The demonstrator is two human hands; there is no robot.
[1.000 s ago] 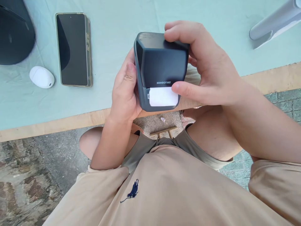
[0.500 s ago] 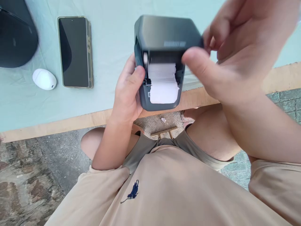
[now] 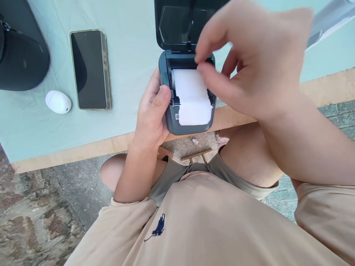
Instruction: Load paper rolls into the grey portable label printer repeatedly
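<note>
Lid [image 3: 172, 27] stands open in the head view, so that part looks done. The left hand [image 3: 152, 111] holds the small dark printer [image 3: 191, 129] over the near edge of the table [image 3: 83, 149]. The right hand [image 3: 255, 62] has thumb and finger close together by the white paper roll [image 3: 191, 83]; I cannot tell if they touch it. The roll sits inside, so the work looks unfinished.

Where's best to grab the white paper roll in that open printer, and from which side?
Probably pinch the rounded upper part of the white paper roll from above with the right hand: the lid is folded open, exposing it, while the walls of the printer flank its ends. The left hand holds the printer.
</note>
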